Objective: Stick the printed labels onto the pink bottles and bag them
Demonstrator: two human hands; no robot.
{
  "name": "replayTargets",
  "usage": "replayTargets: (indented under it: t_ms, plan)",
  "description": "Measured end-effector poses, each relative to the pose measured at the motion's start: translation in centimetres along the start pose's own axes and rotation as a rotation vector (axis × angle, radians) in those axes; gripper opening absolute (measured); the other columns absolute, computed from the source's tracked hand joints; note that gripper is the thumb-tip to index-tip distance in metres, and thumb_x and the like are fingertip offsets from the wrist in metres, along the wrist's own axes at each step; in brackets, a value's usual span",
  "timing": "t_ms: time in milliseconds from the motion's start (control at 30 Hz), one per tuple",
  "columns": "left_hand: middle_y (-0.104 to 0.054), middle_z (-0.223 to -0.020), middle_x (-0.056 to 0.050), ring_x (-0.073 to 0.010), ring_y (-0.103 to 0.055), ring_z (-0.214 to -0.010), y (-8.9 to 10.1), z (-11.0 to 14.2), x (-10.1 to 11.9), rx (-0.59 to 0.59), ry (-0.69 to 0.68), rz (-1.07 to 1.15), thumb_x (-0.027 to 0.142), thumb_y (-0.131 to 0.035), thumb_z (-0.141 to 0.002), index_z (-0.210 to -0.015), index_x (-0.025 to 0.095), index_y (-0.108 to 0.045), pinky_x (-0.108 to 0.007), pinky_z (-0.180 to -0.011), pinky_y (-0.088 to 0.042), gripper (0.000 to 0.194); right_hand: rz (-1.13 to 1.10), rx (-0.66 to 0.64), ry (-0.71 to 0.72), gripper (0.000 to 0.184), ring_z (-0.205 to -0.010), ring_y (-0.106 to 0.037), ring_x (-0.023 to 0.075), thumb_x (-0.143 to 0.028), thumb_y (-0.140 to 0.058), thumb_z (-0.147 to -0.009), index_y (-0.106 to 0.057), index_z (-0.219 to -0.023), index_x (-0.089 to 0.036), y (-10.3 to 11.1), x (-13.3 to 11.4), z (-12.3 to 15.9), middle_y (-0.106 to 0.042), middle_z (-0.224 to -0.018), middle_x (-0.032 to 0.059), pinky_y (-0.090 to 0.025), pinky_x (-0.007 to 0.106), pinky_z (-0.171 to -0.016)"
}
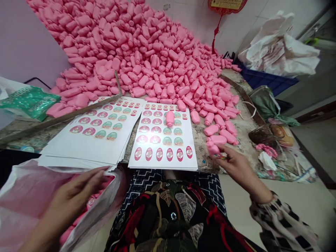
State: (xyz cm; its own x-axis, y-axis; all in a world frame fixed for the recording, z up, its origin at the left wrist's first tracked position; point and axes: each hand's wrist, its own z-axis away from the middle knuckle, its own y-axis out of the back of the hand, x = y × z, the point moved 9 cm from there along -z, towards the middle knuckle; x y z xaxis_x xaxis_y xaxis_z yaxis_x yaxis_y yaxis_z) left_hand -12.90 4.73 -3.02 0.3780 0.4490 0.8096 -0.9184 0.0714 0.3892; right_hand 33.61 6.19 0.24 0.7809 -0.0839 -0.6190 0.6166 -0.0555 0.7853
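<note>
My right hand [235, 166] is at the table's front edge, its thumb and fingers closed on a small pink plastic bottle [212, 148]. Another pink bottle [218, 139] lies right behind that one. Over the mouth of a white bag [23, 196], my left hand [81, 189] is stretched out with nothing visible in it. Pink bottles [76, 224] show inside this bag. Between my hands lies a sticker sheet [162, 166] with pink and green labels, and a single pink bottle [170, 119] rests on it. A stack of similar sheets [78, 150] is to its left.
A large heap of pink bottles [136, 52] covers the back of the table. A bent strip [65, 115] crosses the left side, near a green and white packet [31, 103]. At right are a blue crate [270, 78], white sacks [280, 52] and a crumpled tissue [267, 160].
</note>
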Motion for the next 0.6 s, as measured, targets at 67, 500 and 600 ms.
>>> replayTargets:
  t_ms: [67, 500, 600]
  plan:
    - [-0.069, -0.091, -0.005, -0.0208, -0.063, -0.080, -6.7, 0.5, 4.3, -0.231, -0.100, 0.058, 0.047, -0.060, -0.078, -0.107, 0.023, -0.065, -0.034, -0.078, -0.051, 0.037, -0.555, -0.105, -0.100, 0.043, -0.088, -0.062, 0.0207, -0.038, -0.065, -0.075, -0.055, -0.114, -0.023, -3.4, -2.0, 0.3, -0.066, -0.104, 0.0061, -0.049, 0.034, -0.073]
    - [-0.063, -0.108, -0.005, -0.0207, -0.059, -0.096, -20.6, 0.3, 11.4, -0.514, -0.371, 0.185, 0.037, -0.061, -0.081, -0.107, 0.020, -0.058, -0.036, -0.084, -0.045, 0.031, -0.497, -0.134, -0.006, 0.029, -0.090, -0.058, 0.0184, -0.042, -0.051, -0.087, -0.061, -0.110, -0.026, -5.9, -4.1, 0.8, -0.062, -0.103, 0.0042, -0.045, 0.034, -0.080]
    - [-0.064, -0.096, -0.004, -0.0209, -0.058, -0.091, -20.3, 0.9, 13.1, -0.371, -0.681, -0.305, 0.034, -0.054, -0.084, -0.097, 0.020, -0.061, -0.037, -0.084, -0.044, 0.020, -0.099, 0.055, 0.051, 0.025, -0.088, -0.058, 0.0196, -0.039, -0.048, -0.089, -0.066, -0.098, -0.024, -3.9, -2.2, -0.3, -0.063, -0.094, 0.0039, -0.043, 0.033, -0.078]
